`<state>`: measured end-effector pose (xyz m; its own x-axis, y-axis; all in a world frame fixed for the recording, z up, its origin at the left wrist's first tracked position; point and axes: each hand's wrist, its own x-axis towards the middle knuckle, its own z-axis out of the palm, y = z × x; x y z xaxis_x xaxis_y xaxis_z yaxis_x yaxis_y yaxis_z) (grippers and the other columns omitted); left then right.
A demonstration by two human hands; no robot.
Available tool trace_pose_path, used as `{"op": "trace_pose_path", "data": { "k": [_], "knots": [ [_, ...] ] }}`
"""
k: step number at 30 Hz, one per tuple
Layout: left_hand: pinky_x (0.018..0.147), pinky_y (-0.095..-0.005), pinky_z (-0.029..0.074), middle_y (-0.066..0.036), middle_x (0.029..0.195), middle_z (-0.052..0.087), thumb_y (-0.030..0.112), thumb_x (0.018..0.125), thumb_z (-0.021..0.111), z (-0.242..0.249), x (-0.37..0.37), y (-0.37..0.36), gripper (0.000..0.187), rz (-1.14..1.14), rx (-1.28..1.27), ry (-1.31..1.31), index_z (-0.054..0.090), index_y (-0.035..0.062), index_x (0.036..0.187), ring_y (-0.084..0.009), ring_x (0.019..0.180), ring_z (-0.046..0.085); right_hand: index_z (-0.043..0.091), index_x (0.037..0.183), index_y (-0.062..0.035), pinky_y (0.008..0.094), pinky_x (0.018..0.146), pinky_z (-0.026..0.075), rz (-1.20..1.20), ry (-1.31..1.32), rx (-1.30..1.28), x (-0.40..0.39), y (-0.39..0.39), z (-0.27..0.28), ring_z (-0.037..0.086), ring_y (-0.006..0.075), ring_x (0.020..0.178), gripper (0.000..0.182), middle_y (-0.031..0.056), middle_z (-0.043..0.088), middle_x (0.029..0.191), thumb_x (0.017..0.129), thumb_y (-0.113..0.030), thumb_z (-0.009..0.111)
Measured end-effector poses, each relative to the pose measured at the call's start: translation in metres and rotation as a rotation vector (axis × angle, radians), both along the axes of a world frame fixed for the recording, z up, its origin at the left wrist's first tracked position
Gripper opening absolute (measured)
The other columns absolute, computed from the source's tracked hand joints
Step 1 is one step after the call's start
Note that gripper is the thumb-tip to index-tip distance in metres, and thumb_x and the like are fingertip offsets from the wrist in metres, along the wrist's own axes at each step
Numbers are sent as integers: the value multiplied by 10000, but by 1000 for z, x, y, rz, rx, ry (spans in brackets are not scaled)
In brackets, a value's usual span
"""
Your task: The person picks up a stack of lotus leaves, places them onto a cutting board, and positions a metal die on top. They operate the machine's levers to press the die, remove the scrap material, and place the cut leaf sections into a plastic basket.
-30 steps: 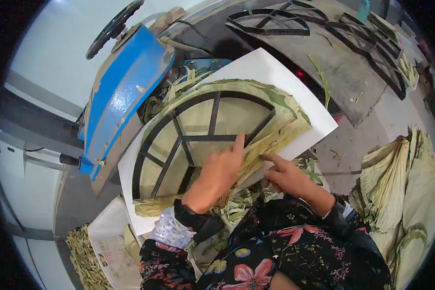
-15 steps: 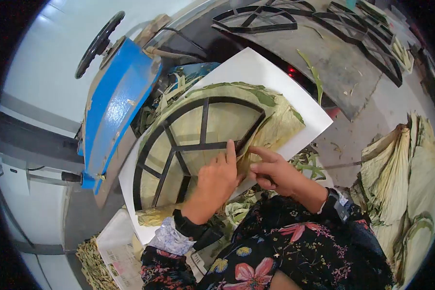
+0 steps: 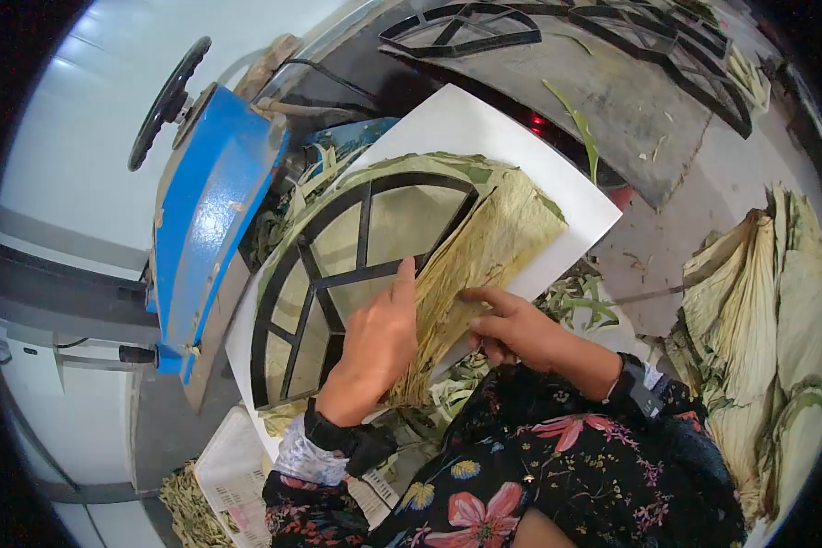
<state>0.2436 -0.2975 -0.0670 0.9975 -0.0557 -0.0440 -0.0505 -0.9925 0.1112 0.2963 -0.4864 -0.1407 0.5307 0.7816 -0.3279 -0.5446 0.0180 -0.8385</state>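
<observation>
1. Head view: the black frame point(image 3: 364, 224) sits just left of the middle of the picture. It looks like a big fan with little rooms inside. It lies on a pile of big leaves point(image 3: 516, 219), maybe so there is leaf under every room.

2. The pile rests on a white board point(image 3: 461, 114), which seems to give it a flat bed. On the right of the pile, the leaf is bunched into folds just beside the frame.

3. The left hand point(image 3: 377, 333) is low in the middle. Its pointing finger is stretched out, with the tip on a black bar. I think it pushes down so the frame won't slide. The thumb is hidden, so I can't tell if this hand pinches anything.

4. The right hand point(image 3: 521, 329) is just to the right, over the folds. Its pointing finger sticks out and the other fingers are tucked in. It may be smoothing the leaf or pulling it flat. I can't tell if it grips the leaf or only touches it.

5. More black frames point(image 3: 498, 43) lie at the top, on a grey sheet point(image 3: 598, 105), probably to be out of the way. More dry leaves point(image 3: 731, 310) are at the right, maybe to be easy to reach.

6. A blue machine point(image 3: 215, 210) stands at the upper left, close to the board.
</observation>
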Motion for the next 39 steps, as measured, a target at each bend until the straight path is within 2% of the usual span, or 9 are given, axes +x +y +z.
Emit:
{"op": "trace_pose_path", "data": {
  "k": [3, 5, 11, 17, 19, 25, 29, 34, 39],
  "knots": [
    [645, -492, 481, -275, 901, 589, -22, 762, 464, -2, -1, 3, 559, -31, -57, -71, 348, -39, 1309, -440, 754, 591, 390, 1283, -21, 231, 432, 380, 0, 54, 15, 4, 7, 7, 488, 104, 512, 432, 55, 580, 730, 893, -164, 510],
    [644, -495, 480, -274, 907, 589, -23, 766, 459, -2, -2, 5, 546, -52, -97, -107, 359, -31, 1302, -443, 755, 589, 491, 1143, -11, 234, 397, 353, -15, 254, 52, 12, 17, 5, 484, 103, 502, 315, 44, 571, 707, 892, -201, 517],
    [627, -486, 481, -267, 851, 602, 2, 767, 480, 1, 1, 3, 530, -2, -89, -69, 371, -23, 1285, -431, 756, 595, 552, 872, -24, 250, 361, 325, -50, 147, -134, 20, 46, -1, 477, 112, 491, 200, 26, 549, 667, 888, -220, 513],
    [688, -450, 487, -266, 850, 601, 102, 808, 538, -25, 10, 1, 572, 4, 36, 70, 311, -63, 1306, -418, 761, 592, 566, 885, -38, 261, 398, 367, -29, 136, -149, 19, 50, -8, 490, 118, 485, 179, 27, 558, 663, 892, -203, 496],
    [767, -451, 470, -290, 954, 572, 198, 774, 621, -16, 5, 1, 748, -8, -94, 117, 228, -85, 1345, -414, 872, 570, 572, 902, -44, 253, 407, 373, 10, 122, -153, 21, 43, 0, 493, 115, 484, 177, 28, 560, 670, 894, -203, 495],
    [867, -440, 431, -312, 1078, 510, 389, 661, 735, -10, -2, -2, 1060, -75, -31, 232, 127, -130, 1356, -415, 992, 512, 584, 976, -29, 230, 421, 384, -37, 90, -64, 9, 8, -7, 509, 106, 496, 206, 35, 565, 686, 902, -200, 494],
    [870, -440, 431, -318, 1080, 506, 388, 664, 723, -9, -3, -7, 1058, -45, -5, 251, 115, -134, 1356, -416, 988, 514, 570, 1055, -8, 226, 432, 392, -49, 98, -153, 0, -15, -13, 516, 106, 510, 242, 43, 566, 698, 902, -181, 497],
    [864, -462, 428, -299, 1044, 528, 186, 765, 571, -23, -4, -4, 746, 88, -56, 187, 197, -67, 1359, -418, 960, 529, 529, 1147, -4, 230, 443, 404, -73, 79, -94, -14, -13, -7, 515, 103, 531, 295, 48, 566, 712, 906, -171, 490],
    [769, -469, 465, -250, 972, 580, 122, 780, 528, -24, -5, -8, 588, 90, -7, 119, 308, -41, 1301, -413, 889, 567, 503, 1190, -8, 231, 457, 421, -34, 55, -81, -14, -7, -2, 515, 102, 530, 319, 49, 573, 721, 909, -157, 480]
  ]
}}
